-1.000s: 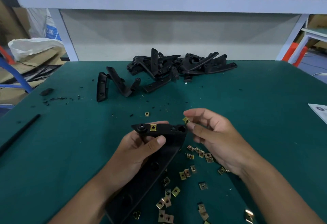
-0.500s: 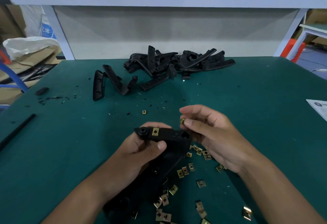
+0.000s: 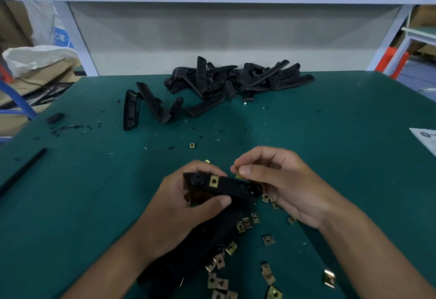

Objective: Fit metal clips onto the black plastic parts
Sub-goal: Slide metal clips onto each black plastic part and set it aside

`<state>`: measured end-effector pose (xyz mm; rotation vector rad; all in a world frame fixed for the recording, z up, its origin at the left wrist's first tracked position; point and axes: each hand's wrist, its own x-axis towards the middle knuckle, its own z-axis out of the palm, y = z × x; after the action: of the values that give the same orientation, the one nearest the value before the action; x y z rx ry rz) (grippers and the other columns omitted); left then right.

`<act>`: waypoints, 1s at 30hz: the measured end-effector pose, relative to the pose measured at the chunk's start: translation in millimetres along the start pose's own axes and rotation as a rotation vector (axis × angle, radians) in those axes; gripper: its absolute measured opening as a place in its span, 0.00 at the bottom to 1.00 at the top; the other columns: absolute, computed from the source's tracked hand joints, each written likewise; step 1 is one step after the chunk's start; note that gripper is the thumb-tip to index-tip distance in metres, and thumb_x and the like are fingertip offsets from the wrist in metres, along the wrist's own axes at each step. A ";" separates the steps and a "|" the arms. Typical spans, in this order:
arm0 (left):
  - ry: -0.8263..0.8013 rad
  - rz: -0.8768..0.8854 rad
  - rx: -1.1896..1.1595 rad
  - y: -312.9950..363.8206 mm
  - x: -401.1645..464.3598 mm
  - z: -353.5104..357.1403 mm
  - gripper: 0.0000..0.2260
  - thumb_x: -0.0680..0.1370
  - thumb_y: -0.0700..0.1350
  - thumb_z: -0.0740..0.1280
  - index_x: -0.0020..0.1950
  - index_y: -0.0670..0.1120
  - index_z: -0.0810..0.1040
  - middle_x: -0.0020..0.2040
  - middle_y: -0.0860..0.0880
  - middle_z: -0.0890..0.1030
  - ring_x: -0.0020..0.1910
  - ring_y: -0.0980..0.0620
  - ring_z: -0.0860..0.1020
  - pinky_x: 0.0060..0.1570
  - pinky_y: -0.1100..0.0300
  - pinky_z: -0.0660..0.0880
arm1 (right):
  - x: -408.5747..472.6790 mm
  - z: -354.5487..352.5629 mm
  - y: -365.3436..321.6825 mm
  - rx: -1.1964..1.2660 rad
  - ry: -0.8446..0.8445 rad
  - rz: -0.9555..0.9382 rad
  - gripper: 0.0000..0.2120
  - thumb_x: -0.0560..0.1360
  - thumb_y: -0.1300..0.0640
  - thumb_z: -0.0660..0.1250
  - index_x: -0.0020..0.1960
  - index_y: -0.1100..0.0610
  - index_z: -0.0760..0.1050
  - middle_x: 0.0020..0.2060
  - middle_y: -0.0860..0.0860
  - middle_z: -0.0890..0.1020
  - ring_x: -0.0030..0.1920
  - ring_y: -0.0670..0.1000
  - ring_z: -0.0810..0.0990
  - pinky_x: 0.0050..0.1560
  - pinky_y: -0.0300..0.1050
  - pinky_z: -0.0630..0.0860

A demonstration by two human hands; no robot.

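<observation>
Head view: we are gripping the black part [image 3: 226,186] in our left hand [image 3: 186,206]; our right hand [image 3: 280,185], pinching a clip [image 3: 238,173], is coming down to its edge over the surface [image 3: 94,204], nearly seating.

Loose clips [image 3: 245,224] beneath both hands

Dim overhead light, soft shadows, perhaps slightly blurred edges

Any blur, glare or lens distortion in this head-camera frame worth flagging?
Head view: wide-angle bending bows the table edge; the hands' shadow darkens the black part held by the left hand; the clip pinched by the right hand reads slightly soft.
</observation>
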<state>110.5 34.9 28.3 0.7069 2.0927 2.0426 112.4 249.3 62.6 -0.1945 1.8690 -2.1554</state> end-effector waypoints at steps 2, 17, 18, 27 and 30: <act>0.018 0.017 -0.007 -0.9 0.6 -0.3 0.09 0.72 0.45 0.77 0.51 0.50 0.82 0.46 0.49 0.84 0.46 0.53 0.82 0.47 0.65 0.77 | -0.5 0.7 -0.6 0.014 0.004 -0.002 0.06 0.67 0.55 0.76 0.44 0.52 0.86 0.46 0.52 0.87 0.45 0.46 0.83 0.44 0.36 0.79; 0.059 0.038 0.017 -2.0 1.1 -3.0 0.11 0.72 0.48 0.76 0.52 0.50 0.82 0.49 0.48 0.84 0.48 0.51 0.83 0.48 0.64 0.78 | 1.0 0.5 1.5 -0.039 0.074 -0.040 0.06 0.67 0.55 0.75 0.44 0.51 0.87 0.45 0.51 0.87 0.45 0.46 0.84 0.51 0.40 0.82; 0.057 0.040 0.020 -1.8 1.0 -3.0 0.11 0.72 0.48 0.76 0.53 0.49 0.82 0.49 0.48 0.84 0.48 0.51 0.83 0.48 0.64 0.78 | 1.0 0.7 2.2 -0.052 0.065 -0.032 0.06 0.67 0.55 0.75 0.44 0.51 0.87 0.46 0.51 0.87 0.46 0.46 0.84 0.51 0.40 0.82; 0.129 0.060 0.021 -4.9 1.5 -1.4 0.11 0.72 0.48 0.76 0.52 0.52 0.82 0.48 0.49 0.85 0.47 0.52 0.84 0.47 0.65 0.78 | 2.4 -3.0 8.1 -0.146 0.006 -0.051 0.12 0.68 0.53 0.76 0.52 0.50 0.86 0.50 0.52 0.86 0.51 0.48 0.83 0.54 0.43 0.80; 0.155 0.068 -0.031 -4.5 2.0 -2.5 0.11 0.72 0.47 0.76 0.53 0.50 0.82 0.48 0.48 0.85 0.48 0.53 0.84 0.47 0.65 0.78 | 2.7 -0.9 9.4 -0.199 -0.025 -0.122 0.17 0.68 0.57 0.78 0.56 0.48 0.85 0.53 0.50 0.86 0.54 0.46 0.84 0.52 0.37 0.78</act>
<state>106.7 33.6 24.6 0.6425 2.1401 2.2275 110.7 248.2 52.9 -0.3835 2.1066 -2.0295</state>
